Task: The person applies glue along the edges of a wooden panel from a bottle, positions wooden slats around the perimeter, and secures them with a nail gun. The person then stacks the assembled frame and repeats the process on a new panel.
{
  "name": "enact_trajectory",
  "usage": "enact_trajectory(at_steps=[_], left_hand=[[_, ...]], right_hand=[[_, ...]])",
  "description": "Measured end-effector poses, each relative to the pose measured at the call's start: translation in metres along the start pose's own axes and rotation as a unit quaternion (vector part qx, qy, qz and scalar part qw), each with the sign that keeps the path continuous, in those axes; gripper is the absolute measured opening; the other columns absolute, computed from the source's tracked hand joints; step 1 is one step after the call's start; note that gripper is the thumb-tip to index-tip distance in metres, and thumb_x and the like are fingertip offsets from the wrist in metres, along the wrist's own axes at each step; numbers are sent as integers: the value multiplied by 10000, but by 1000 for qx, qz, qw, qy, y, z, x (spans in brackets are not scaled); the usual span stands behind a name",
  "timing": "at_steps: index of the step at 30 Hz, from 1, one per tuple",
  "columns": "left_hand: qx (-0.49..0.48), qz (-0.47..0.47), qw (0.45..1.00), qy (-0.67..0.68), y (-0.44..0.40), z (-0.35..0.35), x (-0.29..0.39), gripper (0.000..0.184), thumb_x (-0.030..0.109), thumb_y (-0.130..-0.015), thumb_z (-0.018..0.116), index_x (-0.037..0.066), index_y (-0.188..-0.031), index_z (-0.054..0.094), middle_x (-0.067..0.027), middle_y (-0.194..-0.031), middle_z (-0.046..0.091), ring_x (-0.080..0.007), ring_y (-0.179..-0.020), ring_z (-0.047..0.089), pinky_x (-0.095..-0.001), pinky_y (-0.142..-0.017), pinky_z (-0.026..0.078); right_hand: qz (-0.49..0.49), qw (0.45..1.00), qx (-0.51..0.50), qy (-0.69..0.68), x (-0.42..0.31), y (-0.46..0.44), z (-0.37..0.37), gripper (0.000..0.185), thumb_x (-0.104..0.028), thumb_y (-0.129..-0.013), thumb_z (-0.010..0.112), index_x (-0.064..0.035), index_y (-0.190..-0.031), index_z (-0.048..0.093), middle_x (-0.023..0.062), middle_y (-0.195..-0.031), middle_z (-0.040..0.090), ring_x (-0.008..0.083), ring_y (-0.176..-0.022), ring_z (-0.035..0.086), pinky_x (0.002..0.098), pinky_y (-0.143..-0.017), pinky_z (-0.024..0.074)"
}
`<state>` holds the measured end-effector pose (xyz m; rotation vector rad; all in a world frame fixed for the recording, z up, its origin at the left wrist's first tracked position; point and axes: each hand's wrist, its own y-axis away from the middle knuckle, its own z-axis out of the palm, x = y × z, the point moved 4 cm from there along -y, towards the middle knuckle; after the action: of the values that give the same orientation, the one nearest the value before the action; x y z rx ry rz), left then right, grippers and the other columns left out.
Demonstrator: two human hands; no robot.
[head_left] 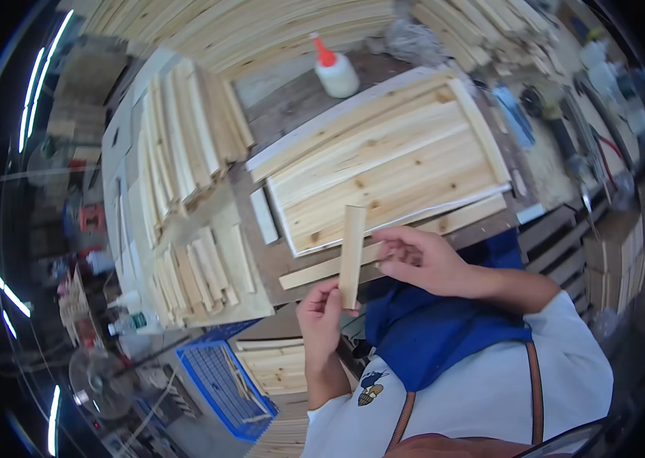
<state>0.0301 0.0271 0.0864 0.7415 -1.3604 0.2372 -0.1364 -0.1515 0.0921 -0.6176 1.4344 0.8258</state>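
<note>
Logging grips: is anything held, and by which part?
The left hand holds a short wooden strip by its near end; the right hand holds nothing visible.

Bright tube lights (2, 281) glare white at the far left, in a dim background. The worktop (261, 107) is evenly lit, with only soft shadows around the panel (383, 168). Wide-angle distortion bends everything outward from the panel, and the corners fall to black. The panel's knots read clearly enough; the clutter right of it looks soft, and the fan (99, 382), below and left of the panel, is hazy.
</note>
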Motion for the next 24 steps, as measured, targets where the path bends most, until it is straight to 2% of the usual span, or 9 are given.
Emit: enact_trajectory(at_steps=[2,6,9,14,18,20,21,23,24], left_hand=[[-50,-17,999,-1,2,12,-8,213,82,-1101,560,-57,-1205,682,-129,-950,759,-161,-748,731,-280,-688,608],[-128,-1,992,-9,5,24,-16,221,105,-1058,629,-60,-1195,679,-151,-1015,759,-209,-831,747,-335,-760,623],[-198,-25,966,164,-1,40,-7,238,55,-1015,702,-45,-1230,676,-137,-1131,749,-181,-955,731,-342,-888,602],[-207,-36,949,237,-13,45,-23,327,125,-969,774,-39,-1231,669,-152,-1165,731,-190,-981,722,-356,-888,597],[-100,65,984,133,-26,18,-4,279,55,-955,784,-16,-1213,704,-82,-1135,734,-157,-977,695,-342,-890,579],[119,95,982,-114,-42,-9,16,276,73,-932,811,15,-1193,743,-79,-1095,733,-165,-936,689,-313,-847,559],[127,94,981,-112,-49,-14,26,276,73,-932,811,15,-1193,743,-79,-1095,733,-165,-936,689,-313,-847,559],[236,217,849,-420,-57,-21,57,305,123,-909,836,21,-1186,761,-91,-1036,710,-148,-861,672,-295,-732,536],[242,215,848,-420,-63,-23,57,305,123,-909,836,21,-1186,761,-91,-1036,710,-148,-861,672,-295,-732,536]], right_hand=[[34,986,-18,-161,14,-12,7,239,-131,-1031,721,-20,-1236,668,20,-1046,703,55,-879,643,235,-683,528],[115,975,-120,-150,14,-9,-3,234,-156,-1049,708,-26,-1234,651,15,-1047,709,55,-902,655,240,-698,531],[95,965,-148,-193,7,-2,4,254,-166,-1058,695,-24,-1264,644,5,-1029,708,55,-890,655,238,-714,530],[78,964,-133,-217,1,1,-1,285,-156,-1073,659,-22,-1323,634,10,-1040,702,63,-902,655,236,-749,523],[-39,999,-28,-7,-5,15,-10,314,-100,-1056,644,-21,-1360,625,38,-1074,698,79,-919,651,238,-758,518],[-41,999,-31,4,-1,24,-13,322,-84,-1044,653,-20,-1359,625,41,-1073,698,80,-908,649,237,-749,518],[-41,999,-29,15,2,28,-16,331,-69,-1032,661,-19,-1357,625,44,-1072,697,80,-897,648,235,-739,518],[-43,998,-24,37,7,38,-21,352,-38,-1007,677,-17,-1355,625,51,-1071,696,81,-876,645,232,-720,517],[-44,998,-20,48,10,42,-24,363,-23,-995,685,-17,-1354,625,54,-1070,696,82,-865,643,231,-711,516]])
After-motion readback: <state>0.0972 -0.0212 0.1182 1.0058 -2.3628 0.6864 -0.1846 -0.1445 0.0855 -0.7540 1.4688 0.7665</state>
